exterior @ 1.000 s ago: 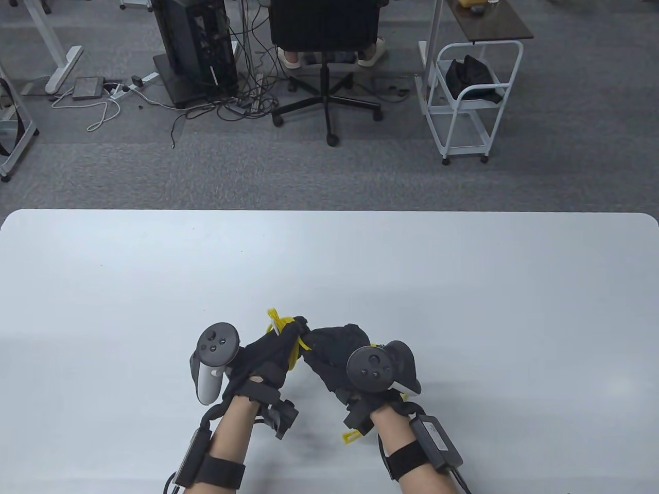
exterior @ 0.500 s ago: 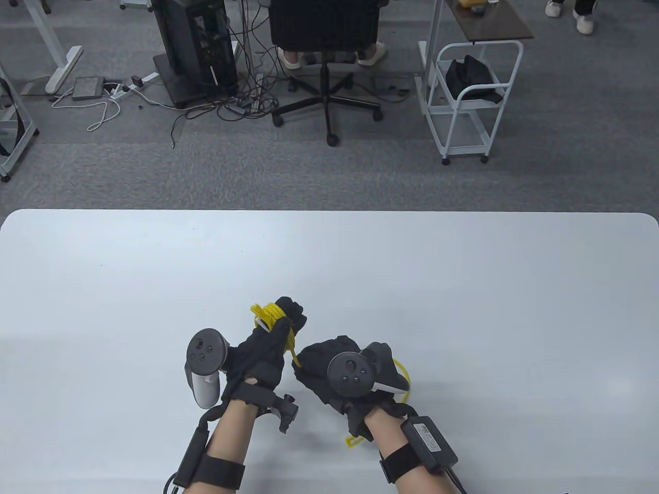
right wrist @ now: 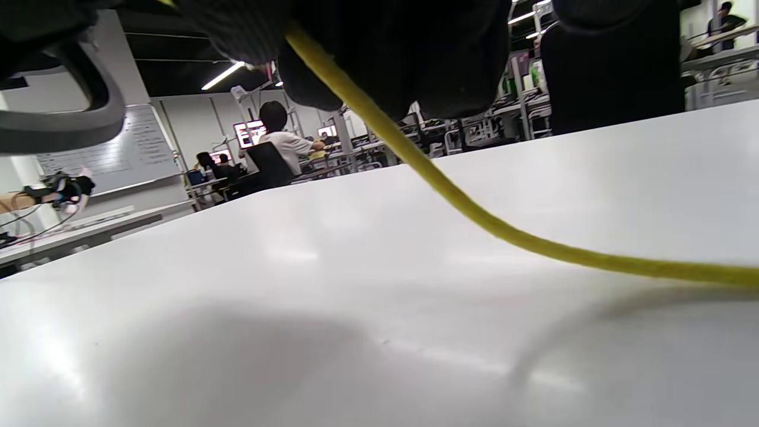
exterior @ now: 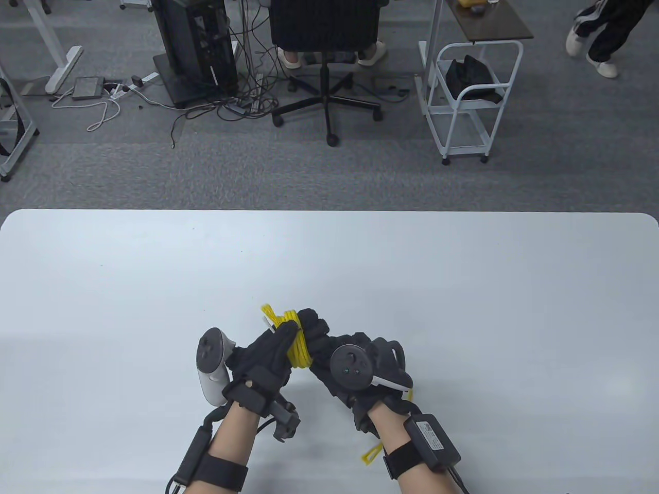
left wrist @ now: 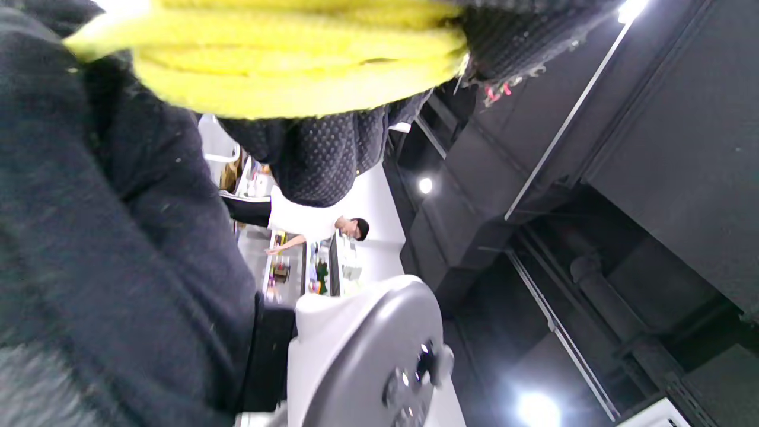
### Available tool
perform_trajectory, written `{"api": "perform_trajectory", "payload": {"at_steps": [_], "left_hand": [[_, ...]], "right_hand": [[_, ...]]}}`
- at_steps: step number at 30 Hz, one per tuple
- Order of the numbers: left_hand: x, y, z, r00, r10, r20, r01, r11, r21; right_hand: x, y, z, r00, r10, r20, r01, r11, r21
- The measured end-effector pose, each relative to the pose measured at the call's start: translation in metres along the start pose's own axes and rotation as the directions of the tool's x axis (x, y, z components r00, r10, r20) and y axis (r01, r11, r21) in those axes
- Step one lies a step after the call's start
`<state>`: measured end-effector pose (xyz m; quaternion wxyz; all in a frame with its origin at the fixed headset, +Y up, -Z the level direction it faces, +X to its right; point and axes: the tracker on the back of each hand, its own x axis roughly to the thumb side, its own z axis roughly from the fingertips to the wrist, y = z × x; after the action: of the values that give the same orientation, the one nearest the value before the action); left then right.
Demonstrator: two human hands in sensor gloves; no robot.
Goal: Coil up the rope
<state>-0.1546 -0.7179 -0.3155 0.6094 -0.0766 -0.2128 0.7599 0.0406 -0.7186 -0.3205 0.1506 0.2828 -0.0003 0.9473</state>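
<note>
A yellow rope [exterior: 297, 343] is wound in several turns around my left hand [exterior: 273, 350], which holds the coil above the white table [exterior: 463, 309] near its front middle. In the left wrist view the coil [left wrist: 296, 53] fills the top, pressed between gloved fingers. My right hand [exterior: 329, 355] is right against the left hand and grips the rope at the coil. A free strand [right wrist: 474, 213] runs down from the right hand's fingers to the table. The rope's loose end [exterior: 371, 455] shows under my right wrist.
The table's far edge [exterior: 329, 212] runs across the middle of the table view. Beyond it on the floor stand a black office chair [exterior: 324, 31], a computer tower [exterior: 195, 46] with cables and a white cart [exterior: 471, 98].
My right hand has moved up and left to meet the left hand at the coil. The loop of rope beside the right hand is gone. The loose end has shifted right and nearer.
</note>
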Motion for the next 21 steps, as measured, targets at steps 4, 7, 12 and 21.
{"api": "perform_trajectory", "payload": {"at_steps": [4, 7, 12, 21], "left_hand": [[-0.001, -0.005, -0.002, 0.999, -0.045, -0.023, 0.044, 0.998, -0.055], [-0.001, -0.006, -0.003, 0.99, -0.135, -0.032, 0.132, 0.987, -0.087], [-0.002, -0.006, -0.004, 0.985, -0.166, -0.053, 0.159, 0.98, -0.121], [-0.004, -0.007, -0.007, 0.909, -0.401, -0.109, 0.369, 0.899, -0.234]], "right_hand": [[-0.007, -0.007, 0.002, 0.999, -0.001, -0.043, -0.001, 0.999, -0.051], [-0.01, -0.01, 0.004, 0.998, 0.007, -0.068, -0.013, 0.996, -0.09], [-0.012, -0.014, 0.006, 0.995, 0.025, -0.101, -0.04, 0.988, -0.147], [-0.014, -0.019, 0.01, 0.99, 0.052, -0.13, -0.083, 0.967, -0.241]]}}
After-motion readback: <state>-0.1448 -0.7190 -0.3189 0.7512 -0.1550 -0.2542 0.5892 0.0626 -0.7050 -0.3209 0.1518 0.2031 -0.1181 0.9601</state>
